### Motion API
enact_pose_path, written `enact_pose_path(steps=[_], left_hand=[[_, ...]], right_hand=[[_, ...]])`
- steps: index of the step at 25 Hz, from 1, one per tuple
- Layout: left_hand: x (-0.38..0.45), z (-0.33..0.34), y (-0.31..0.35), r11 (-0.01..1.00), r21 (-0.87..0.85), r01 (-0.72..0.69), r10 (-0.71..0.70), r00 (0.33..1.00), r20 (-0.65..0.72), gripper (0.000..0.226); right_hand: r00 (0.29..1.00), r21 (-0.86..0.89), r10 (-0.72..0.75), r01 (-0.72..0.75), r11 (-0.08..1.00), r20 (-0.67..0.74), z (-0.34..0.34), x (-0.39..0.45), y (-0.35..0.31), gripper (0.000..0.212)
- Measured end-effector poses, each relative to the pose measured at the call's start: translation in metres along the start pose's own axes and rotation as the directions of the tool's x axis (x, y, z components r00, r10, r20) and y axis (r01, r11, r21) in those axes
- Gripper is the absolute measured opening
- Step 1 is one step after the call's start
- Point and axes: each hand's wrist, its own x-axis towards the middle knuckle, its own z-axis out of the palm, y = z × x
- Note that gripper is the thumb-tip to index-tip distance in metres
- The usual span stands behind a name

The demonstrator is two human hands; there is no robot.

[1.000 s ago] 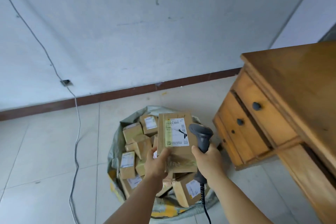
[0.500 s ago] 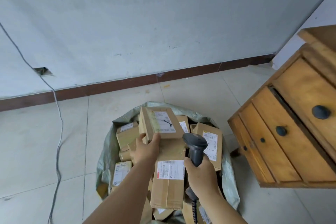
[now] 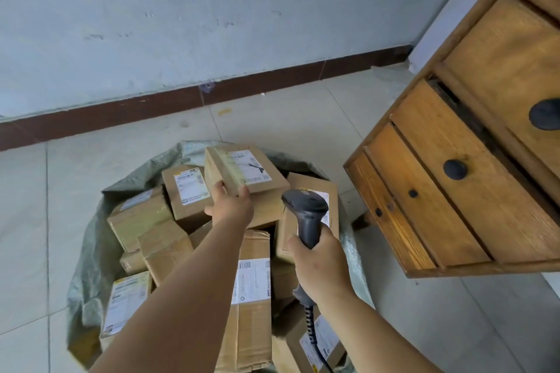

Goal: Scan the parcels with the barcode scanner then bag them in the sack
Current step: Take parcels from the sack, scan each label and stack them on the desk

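Left grip (image 3: 231, 206) holds parcel (image 3: 247, 171); right grip (image 3: 321, 266) clasps scanner (image 3: 306, 210).

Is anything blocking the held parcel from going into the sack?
Nothing visible. The left hand holds the parcel right over the open sack, already piled with other parcels.

Over on the right stands an orange-brown wooden drawer cabinet (image 3: 472, 166) with round black knobs (image 3: 454, 169); pale square floor tiles (image 3: 303, 127) run back to a dark red-brown skirting strip (image 3: 169, 103) under a scuffed grey-white wall (image 3: 212, 9)
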Motion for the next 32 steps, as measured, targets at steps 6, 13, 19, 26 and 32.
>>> enact_pose_path(steps=[6,13,19,26,32], left_hand=[[-0.003,-0.001,0.001,0.944,0.306,-0.122,0.133,0.991,-0.017,0.064],[-0.116,-0.012,0.019,0.938,0.137,-0.319,0.309,0.947,0.092,0.054],[-0.260,-0.013,0.057,0.905,0.020,-0.425,0.413,0.889,0.197,0.049],[-0.473,0.039,0.109,0.799,-0.117,-0.590,0.585,0.718,0.376,0.045],[-0.667,0.107,0.113,0.682,-0.125,-0.721,0.662,0.535,0.524,0.049]], right_hand=[[1.000,0.019,-0.005,0.005,1.000,-0.005,-0.014,-0.007,0.003,0.010],[0.995,0.108,-0.022,0.032,0.994,-0.092,-0.059,-0.047,-0.032,0.009],[0.977,0.181,-0.033,0.073,0.981,-0.212,-0.179,-0.121,-0.065,0.024],[0.939,0.277,-0.011,0.113,0.954,-0.344,-0.375,-0.221,-0.071,0.018],[0.870,0.332,0.089,0.089,0.939,-0.485,-0.545,-0.323,-0.031,0.011]])
